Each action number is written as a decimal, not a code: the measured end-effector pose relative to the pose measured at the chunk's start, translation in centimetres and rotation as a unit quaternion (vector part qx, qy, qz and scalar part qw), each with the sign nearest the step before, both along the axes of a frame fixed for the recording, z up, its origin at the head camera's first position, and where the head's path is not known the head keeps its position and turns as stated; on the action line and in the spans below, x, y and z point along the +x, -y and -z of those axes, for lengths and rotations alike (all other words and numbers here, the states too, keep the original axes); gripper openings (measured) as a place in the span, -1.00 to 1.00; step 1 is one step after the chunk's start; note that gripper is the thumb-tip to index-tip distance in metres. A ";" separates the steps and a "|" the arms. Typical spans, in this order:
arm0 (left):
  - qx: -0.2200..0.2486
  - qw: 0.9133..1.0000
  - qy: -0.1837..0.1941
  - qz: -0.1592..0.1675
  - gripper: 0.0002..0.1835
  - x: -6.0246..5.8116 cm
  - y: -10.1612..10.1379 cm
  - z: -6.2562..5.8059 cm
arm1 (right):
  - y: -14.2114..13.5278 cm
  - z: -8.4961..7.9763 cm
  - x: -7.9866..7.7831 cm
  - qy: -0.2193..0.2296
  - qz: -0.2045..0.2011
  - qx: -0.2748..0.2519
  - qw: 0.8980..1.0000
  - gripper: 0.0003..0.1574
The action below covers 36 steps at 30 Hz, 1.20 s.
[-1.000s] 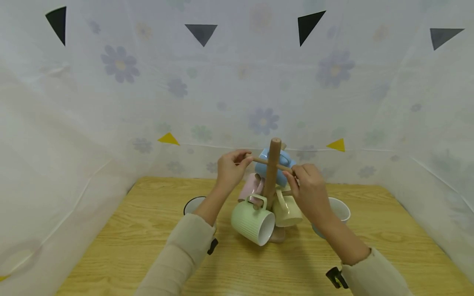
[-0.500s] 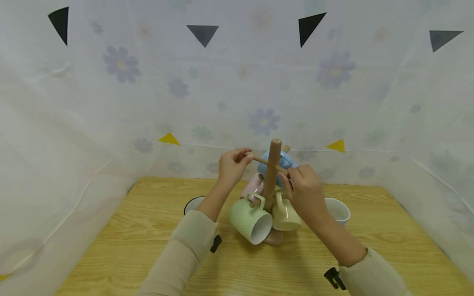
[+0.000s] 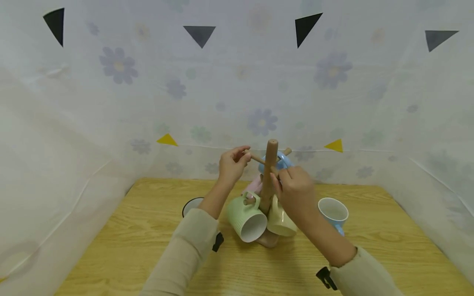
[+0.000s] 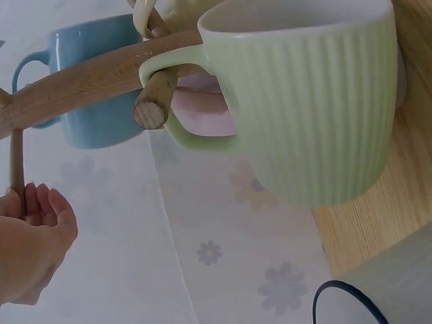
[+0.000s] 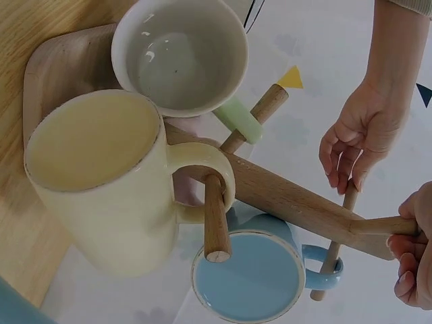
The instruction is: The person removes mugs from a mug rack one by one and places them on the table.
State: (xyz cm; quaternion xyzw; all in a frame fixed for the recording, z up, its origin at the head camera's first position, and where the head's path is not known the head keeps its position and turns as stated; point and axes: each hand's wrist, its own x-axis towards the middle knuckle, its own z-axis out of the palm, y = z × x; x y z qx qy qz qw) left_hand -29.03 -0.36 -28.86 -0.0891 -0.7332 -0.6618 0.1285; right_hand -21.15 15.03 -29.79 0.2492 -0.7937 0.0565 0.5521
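A wooden mug tree (image 3: 268, 181) stands tilted-looking in the middle of the table, mugs hanging from its pegs. My left hand (image 3: 230, 167) pinches the end of a top peg (image 3: 258, 158) between thumb and fingers. On the near side, my right hand (image 3: 298, 191) grips another top peg (image 5: 383, 226). A ribbed green mug (image 3: 240, 216) hangs low at the front left, beside a cream mug (image 3: 281, 222). The blue mug (image 5: 250, 277) hangs higher, behind the post. Mostly hidden behind the green mug is a pink mug (image 3: 254, 185).
On the wooden table (image 3: 140, 246), a dark-rimmed white mug (image 3: 191, 205) stands left, partly behind my left forearm. A mug with a white inside and blue handle (image 3: 333, 209) stands right of my right forearm. A flowered sheet (image 3: 222, 82) closes off the back and sides.
The mug tree has turned with its mugs; its front mugs have shifted left. My right hand has moved left with its peg, uncovering more of the right-hand mug. My left hand has hardly moved.
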 end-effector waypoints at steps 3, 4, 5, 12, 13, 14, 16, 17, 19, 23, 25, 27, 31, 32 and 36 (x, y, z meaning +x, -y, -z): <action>0.031 0.999 0.015 0.009 -0.74 -0.2 -0.2 0.1 | 0.3 -0.1 0.1 -0.005 0.010 0.006 1.000 -0.53; 0.041 0.999 0.020 0.012 -0.73 -0.3 -0.3 0.1 | 0.5 -0.2 0.2 -0.006 0.012 0.007 1.000 -0.56; 0.048 0.998 0.023 0.014 -0.73 -0.3 -0.4 0.1 | 0.6 -0.2 0.2 -0.005 0.015 0.009 1.000 -0.58; 0.093 0.994 0.049 0.021 -0.69 -0.5 -0.6 0.1 | 1.5 -0.3 0.3 -0.007 0.014 -0.014 1.000 -0.65; 0.097 0.994 0.053 0.024 -0.69 -0.5 -0.7 0.1 | 1.7 -0.3 0.3 -0.007 0.013 -0.018 1.000 -0.65; 0.103 0.993 0.057 0.027 -0.68 -0.5 -0.7 0.0 | 1.8 -0.3 0.3 -0.007 0.015 -0.020 1.000 -0.65; 0.112 0.991 0.065 0.033 -0.67 -0.6 -0.6 0.0 | 2.1 -0.4 0.3 -0.006 0.018 -0.023 1.000 -0.65; 0.114 0.990 0.070 0.036 -0.67 -0.6 -0.6 0.0 | 2.2 -0.4 0.3 -0.004 0.018 -0.024 1.000 -0.65; 0.119 0.989 0.079 0.040 -0.66 -0.7 -0.5 -0.1 | 2.5 -0.3 0.4 0.001 0.020 -0.027 0.999 -0.67; 0.126 0.986 0.096 0.044 -0.67 -0.9 -0.4 0.0 | 3.0 -0.2 0.4 0.005 0.026 -0.031 0.999 -0.69; 0.129 0.985 0.102 0.045 -0.67 -1.0 -0.3 0.0 | 3.3 -0.2 0.3 0.004 0.028 -0.033 0.999 -0.69; 0.133 0.984 0.107 0.046 -0.66 -1.2 -0.2 0.0 | 3.6 -0.2 0.3 0.003 0.030 -0.036 0.999 -0.69; 0.142 0.983 0.108 0.039 -0.66 -1.2 -0.1 0.0 | 4.1 -0.3 0.2 0.009 0.038 -0.041 0.998 -0.69; 0.148 0.983 0.104 0.033 -0.67 -1.2 -0.2 0.0 | 4.2 -0.2 0.2 0.010 0.043 -0.040 0.998 -0.69; 0.148 0.986 0.070 -0.003 -0.70 -0.9 -0.7 0.5 | 4.3 -0.4 0.5 0.001 0.084 -0.016 0.996 -0.64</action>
